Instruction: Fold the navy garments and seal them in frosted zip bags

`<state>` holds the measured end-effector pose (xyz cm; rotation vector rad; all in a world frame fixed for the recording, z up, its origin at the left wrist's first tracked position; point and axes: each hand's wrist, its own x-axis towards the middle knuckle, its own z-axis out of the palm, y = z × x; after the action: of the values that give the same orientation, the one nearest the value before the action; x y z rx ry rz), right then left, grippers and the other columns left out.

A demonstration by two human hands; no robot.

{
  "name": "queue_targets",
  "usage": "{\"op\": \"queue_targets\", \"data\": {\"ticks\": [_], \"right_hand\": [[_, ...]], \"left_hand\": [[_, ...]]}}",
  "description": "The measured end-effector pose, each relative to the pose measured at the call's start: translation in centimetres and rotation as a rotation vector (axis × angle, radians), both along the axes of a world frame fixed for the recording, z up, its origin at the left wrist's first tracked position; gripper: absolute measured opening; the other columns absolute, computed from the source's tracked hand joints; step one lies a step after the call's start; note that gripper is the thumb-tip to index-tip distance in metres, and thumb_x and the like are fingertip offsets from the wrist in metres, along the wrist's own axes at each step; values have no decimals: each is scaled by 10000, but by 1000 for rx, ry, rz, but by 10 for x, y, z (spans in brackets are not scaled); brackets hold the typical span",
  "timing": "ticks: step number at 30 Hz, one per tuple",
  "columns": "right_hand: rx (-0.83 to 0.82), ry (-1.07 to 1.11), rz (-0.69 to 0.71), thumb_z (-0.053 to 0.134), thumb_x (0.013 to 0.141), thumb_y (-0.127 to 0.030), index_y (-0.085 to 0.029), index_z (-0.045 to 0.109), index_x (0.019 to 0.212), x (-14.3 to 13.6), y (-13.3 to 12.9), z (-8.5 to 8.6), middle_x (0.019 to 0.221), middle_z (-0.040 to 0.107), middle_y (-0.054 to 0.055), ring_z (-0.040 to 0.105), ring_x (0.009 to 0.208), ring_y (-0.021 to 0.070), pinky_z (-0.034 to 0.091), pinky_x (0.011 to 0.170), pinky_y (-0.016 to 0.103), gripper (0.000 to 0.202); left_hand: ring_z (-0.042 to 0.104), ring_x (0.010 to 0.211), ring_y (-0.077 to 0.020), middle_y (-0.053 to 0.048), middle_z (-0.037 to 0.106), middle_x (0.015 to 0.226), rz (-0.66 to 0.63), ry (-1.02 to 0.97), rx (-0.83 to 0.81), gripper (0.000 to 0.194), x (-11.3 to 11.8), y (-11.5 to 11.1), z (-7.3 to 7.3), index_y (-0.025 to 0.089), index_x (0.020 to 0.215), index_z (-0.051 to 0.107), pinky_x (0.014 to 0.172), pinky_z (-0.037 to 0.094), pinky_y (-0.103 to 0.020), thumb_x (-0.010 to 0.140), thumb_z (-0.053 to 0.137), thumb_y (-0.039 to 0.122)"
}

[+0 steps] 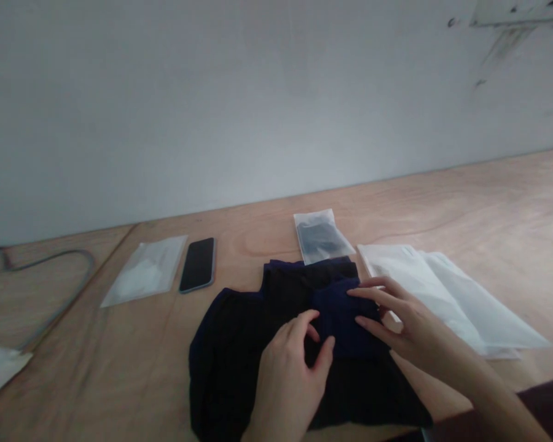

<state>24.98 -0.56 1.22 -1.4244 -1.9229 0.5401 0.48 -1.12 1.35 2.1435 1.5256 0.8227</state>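
Note:
A black garment with a navy blue reverse side (230, 350) lies spread on the wooden table; I cannot tell its exact kind. On its right part, a navy section (345, 325) is folded over the black. My left hand (292, 362) hovers at the near left edge of this section, thumb and index finger apart and curved, with nothing seen between them. My right hand (399, 310) rests its outstretched fingertips on the section's upper right, thumb apart from the fingers. The left hand's other fingers are partly hidden.
Translucent white bags (424, 282) lie to the right. Behind the garment is a small bag with dark contents (320, 236). A phone (198, 264) and another translucent bag (145, 270) lie to the left. A grey cable (80, 276) runs at the far left. A wall (212, 110) borders the table (239, 236).

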Motion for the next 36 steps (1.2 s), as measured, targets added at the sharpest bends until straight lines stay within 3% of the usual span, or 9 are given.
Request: {"op": "queue_targets", "data": {"ticks": [4, 9, 13, 18, 21, 26, 28, 31, 36], "right_hand": [[26, 46, -14, 661, 982, -338, -314, 718, 1271, -16, 7, -5, 1258, 648, 102, 713, 1063, 256, 651, 869, 400, 296], [-43, 126, 88, 655, 976, -292, -293, 693, 1268, -64, 12, 3, 1260, 623, 94, 704, 870, 191, 649, 772, 355, 294], [35, 77, 140, 657, 970, -230, -274, 652, 1364, -95, 12, 3, 1284, 613, 131, 686, 1102, 274, 632, 962, 467, 397], [204, -85, 151, 619, 1015, -231, -379, 676, 1386, -81, 3, 0, 1528, 556, 89, 555, 1372, 344, 549, 1110, 597, 404], [211, -116, 215, 615, 1016, -206, -369, 713, 1353, -72, -4, -7, 1454, 650, 70, 615, 1326, 316, 579, 1096, 561, 387], [164, -141, 211, 594, 1029, -217, -358, 682, 1397, -67, -8, -16, 1470, 639, 71, 633, 1309, 294, 586, 1085, 518, 404], [165, -119, 142, 574, 1050, -261, -347, 681, 1380, -56, -1, -15, 1441, 651, 70, 636, 1297, 279, 577, 1085, 495, 358], [236, -178, -141, 538, 1067, -324, -261, 721, 1255, -26, 15, -14, 1282, 711, 106, 675, 1175, 293, 582, 1014, 485, 271], [116, -660, -415, 551, 1039, -432, -194, 727, 1126, 15, 39, -22, 1172, 720, 165, 674, 1016, 367, 541, 842, 497, 309]], "left_hand": [[643, 640, -152, 31, 713, 830, 26, -60, -55, 321, -5, -1, 0, 257, 1182, 676, 613, 527, -271, 888, 679, 127], [550, 531, -124, 51, 660, 758, 115, -60, 24, 206, -47, -12, 12, 264, 1123, 676, 518, 483, -243, 927, 657, 203], [682, 698, -161, -5, 715, 888, 95, 77, 197, 188, -84, -15, 19, 252, 1163, 688, 681, 601, -285, 989, 618, 259], [654, 1302, -258, -79, 674, 1424, -184, 288, 340, 383, -100, -14, 18, 292, 1406, 644, 1069, 581, -416, 1027, 598, 249], [653, 1317, -248, -50, 687, 1437, -285, 325, 363, 400, -99, -11, 9, 307, 1398, 659, 1055, 599, -407, 1024, 583, 189], [680, 1279, -252, -51, 708, 1407, -277, 292, 369, 389, -99, -10, 0, 311, 1382, 672, 1035, 615, -411, 1017, 600, 198], [685, 1266, -247, -62, 712, 1387, -248, 256, 386, 372, -102, -13, 1, 299, 1380, 670, 1038, 612, -395, 1018, 614, 231], [713, 1194, -226, -69, 730, 1293, -120, 194, 405, 327, -108, -18, 1, 284, 1355, 674, 1015, 616, -362, 1036, 600, 266], [765, 1021, -217, -57, 756, 1135, 52, 154, 406, 235, -113, -20, -7, 274, 1220, 730, 892, 652, -328, 1048, 585, 342]]}}
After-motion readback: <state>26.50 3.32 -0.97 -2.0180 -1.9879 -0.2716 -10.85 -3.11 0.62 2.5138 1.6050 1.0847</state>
